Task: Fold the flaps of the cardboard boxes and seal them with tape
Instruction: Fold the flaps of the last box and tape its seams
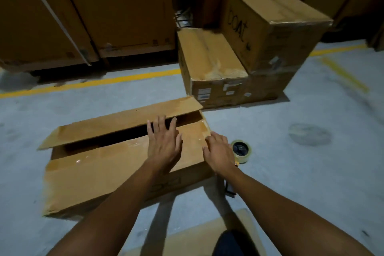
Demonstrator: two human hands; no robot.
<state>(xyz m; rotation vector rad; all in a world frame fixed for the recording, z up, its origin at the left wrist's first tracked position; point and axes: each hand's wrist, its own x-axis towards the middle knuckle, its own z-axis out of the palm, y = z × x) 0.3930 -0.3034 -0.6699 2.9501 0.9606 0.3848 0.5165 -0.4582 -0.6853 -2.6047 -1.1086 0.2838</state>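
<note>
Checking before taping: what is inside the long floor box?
Only a dark gap shows between its far flap and near flap; no contents visible. The flaps and the left hand cover the rest.

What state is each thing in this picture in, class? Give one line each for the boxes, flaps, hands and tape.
Long box: on the floor, unsealed, dark gap between its flaps.
Far flap: partly lowered, edge raised.
Near flap: folded flat.
Left hand: open, flat on the near flap.
Right hand: open, at the box's right end.
Tape roll: on the floor, untouched.
Upper box: closed, stacked.
Lower box: closed.
</note>
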